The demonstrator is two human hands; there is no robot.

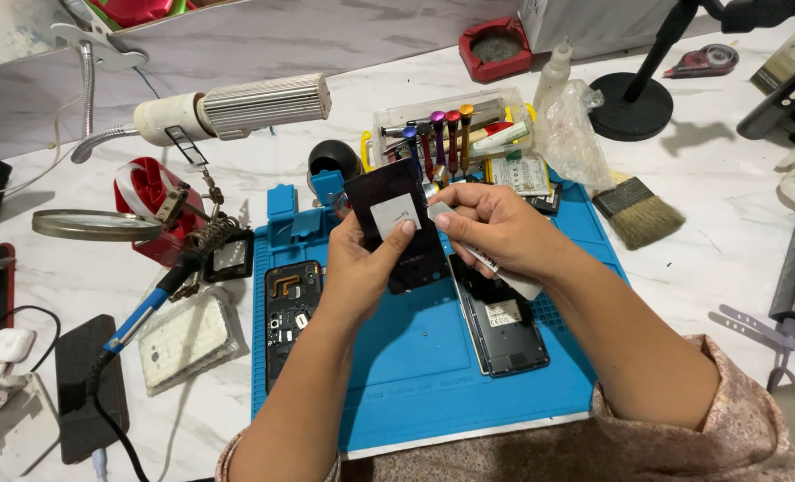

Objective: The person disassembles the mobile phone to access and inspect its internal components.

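Note:
My left hand [359,268] holds a dark phone back panel [388,183] upright over the blue work mat [415,375], thumb pressed on a pale grey square patch [394,217] on the panel. My right hand [497,228] grips a thin white strip-like tool [522,284], its tip touching the panel's right edge beside the patch. Beneath the hands two opened phones lie on the mat: one with exposed circuitry [290,312] at the left, another dark one [503,326] at the right.
A tray of coloured screwdrivers [446,125], a plastic bag [571,125], a brush [640,212] and a lamp stand base [631,105] lie behind the mat. At the left are a soldering iron [143,312], a magnifier [89,225], a lamp [237,109], a white phone case [187,337] and a black phone [89,384].

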